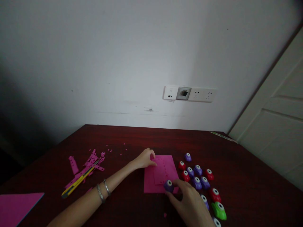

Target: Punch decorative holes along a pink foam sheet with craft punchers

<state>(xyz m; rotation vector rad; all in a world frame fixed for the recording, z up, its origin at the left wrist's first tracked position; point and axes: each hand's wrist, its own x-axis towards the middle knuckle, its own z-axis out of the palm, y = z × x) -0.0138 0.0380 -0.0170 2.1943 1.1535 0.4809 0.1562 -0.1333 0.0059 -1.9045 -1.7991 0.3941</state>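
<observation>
A larger pink sheet [149,186] lies on the dark red table, with a smaller pink piece of paper [161,171] on top. Small punched shapes run along the smaller piece's top, right and bottom edges. My left hand [145,158] is at the paper's upper left, fingers curled and pinching by the smaller piece's corner. In my right hand [190,200], between thumb and fingers, is a purple craft punch [169,186] at the lower right corner of the smaller piece. How far the paper sits inside the punch is hidden.
Several purple and red craft punches [197,170] and a green punch [219,210] stand to the right. On the left, a yellow utility knife [78,183] lies among punched pink scraps [91,162]. Another pink sheet [19,206] is at lower left. A wall [118,63] rises behind.
</observation>
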